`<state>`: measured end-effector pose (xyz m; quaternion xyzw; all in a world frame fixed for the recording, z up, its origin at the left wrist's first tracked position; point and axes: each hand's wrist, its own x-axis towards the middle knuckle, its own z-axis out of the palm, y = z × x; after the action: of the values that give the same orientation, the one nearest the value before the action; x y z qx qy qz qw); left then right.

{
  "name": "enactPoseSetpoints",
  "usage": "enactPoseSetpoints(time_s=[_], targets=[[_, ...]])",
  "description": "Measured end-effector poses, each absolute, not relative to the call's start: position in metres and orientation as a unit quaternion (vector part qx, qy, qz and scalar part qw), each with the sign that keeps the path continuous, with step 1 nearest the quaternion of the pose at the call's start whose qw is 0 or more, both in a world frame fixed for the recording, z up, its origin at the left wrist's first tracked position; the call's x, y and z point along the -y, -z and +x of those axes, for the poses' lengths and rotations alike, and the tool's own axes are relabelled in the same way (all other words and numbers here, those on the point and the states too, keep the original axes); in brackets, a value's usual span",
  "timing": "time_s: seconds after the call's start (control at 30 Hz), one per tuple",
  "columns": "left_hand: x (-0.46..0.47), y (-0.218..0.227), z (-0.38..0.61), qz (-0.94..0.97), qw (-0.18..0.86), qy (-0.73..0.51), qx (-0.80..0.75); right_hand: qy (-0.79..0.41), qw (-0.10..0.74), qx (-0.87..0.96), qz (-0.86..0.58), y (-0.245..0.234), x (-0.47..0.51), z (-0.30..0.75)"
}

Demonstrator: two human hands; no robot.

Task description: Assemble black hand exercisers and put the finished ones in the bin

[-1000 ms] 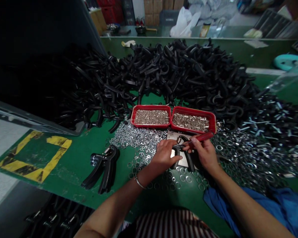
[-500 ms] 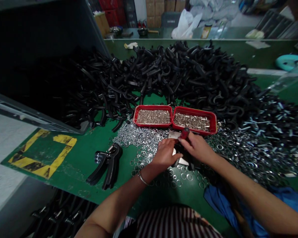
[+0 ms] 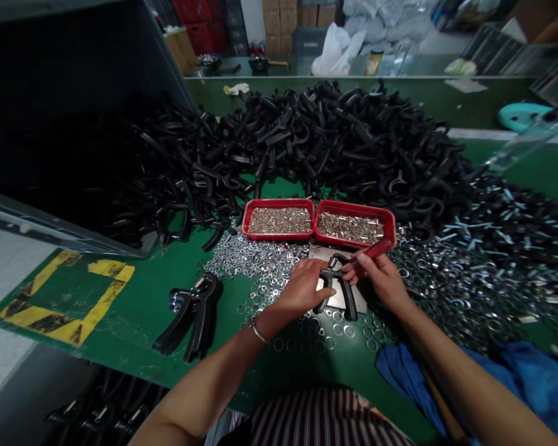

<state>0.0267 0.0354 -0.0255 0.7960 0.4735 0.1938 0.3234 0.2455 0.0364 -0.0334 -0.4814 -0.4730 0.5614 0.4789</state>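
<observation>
My left hand (image 3: 301, 286) is closed on a black hand-grip exerciser (image 3: 340, 292) that rests on a small metal plate (image 3: 339, 298) on the green bench. My right hand (image 3: 382, 279) grips a red-handled tool (image 3: 376, 249) and holds its tip against the top of the exerciser, near the spring. Loose silver washers (image 3: 265, 260) lie all around both hands. Just beyond them stand two red trays (image 3: 319, 212) of small metal parts.
A big heap of black plastic handles (image 3: 316, 142) fills the bench behind the trays. Finished black grip exercisers (image 3: 193, 313) lie to the left. More washers and dark parts (image 3: 493, 248) spread at right. A blue cloth (image 3: 516, 371) lies by my right forearm. Yellow tape (image 3: 69, 291) marks the left corner.
My right hand has swung the red-handled tool back out to the right, tip at the exerciser's top. My left hand stays on the exerciser. The view shifted slightly.
</observation>
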Motion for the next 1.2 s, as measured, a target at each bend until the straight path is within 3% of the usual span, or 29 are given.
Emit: enactPoseSetpoints(time_s=[0.13,0.33,0.43,0.6,0.7,0.77,0.87,0.9,0.97,1.03,1.13,1.2], targets=[[-0.035,0.027,0.027,0.793,0.328,-0.197,-0.474,-0.501,0.463,0.521,-0.513,0.030,-0.027,0.240],[-0.034,0.023,0.029,0.799,0.322,-0.187,-0.473,-0.256,0.296,0.725,-0.566,0.011,-0.032,0.225],[-0.032,0.018,0.031,0.800,0.304,-0.175,-0.487,-0.322,0.315,0.716,-0.533,-0.006,-0.045,0.215],[-0.028,0.015,0.033,0.803,0.283,-0.168,-0.497,-0.515,0.437,0.571,-0.467,-0.039,-0.048,0.214],[-0.020,0.016,0.034,0.809,0.268,-0.164,-0.497,-0.548,0.489,0.485,-0.476,-0.035,-0.045,0.249],[-0.015,0.011,0.034,0.818,0.251,-0.162,-0.492,-0.509,0.436,0.492,-0.556,-0.023,-0.043,0.291],[-0.024,-0.007,0.025,0.844,0.216,-0.160,-0.464,-0.427,0.210,0.536,-0.698,-0.007,-0.038,0.363],[-0.035,-0.014,0.019,0.852,0.197,-0.156,-0.459,-0.368,0.154,0.563,-0.724,-0.006,-0.036,0.383],[-0.068,-0.026,0.001,0.855,0.136,-0.132,-0.483,-0.208,0.122,0.619,-0.748,-0.007,-0.036,0.406],[-0.108,-0.034,-0.020,0.831,0.053,-0.078,-0.549,-0.110,0.164,0.660,-0.725,-0.013,-0.040,0.399],[-0.155,-0.036,-0.045,0.797,0.002,0.000,-0.603,-0.156,0.257,0.734,-0.609,-0.022,-0.061,0.336],[-0.167,-0.032,-0.052,0.800,-0.006,0.007,-0.600,-0.150,0.267,0.798,-0.519,-0.026,-0.084,0.274]])
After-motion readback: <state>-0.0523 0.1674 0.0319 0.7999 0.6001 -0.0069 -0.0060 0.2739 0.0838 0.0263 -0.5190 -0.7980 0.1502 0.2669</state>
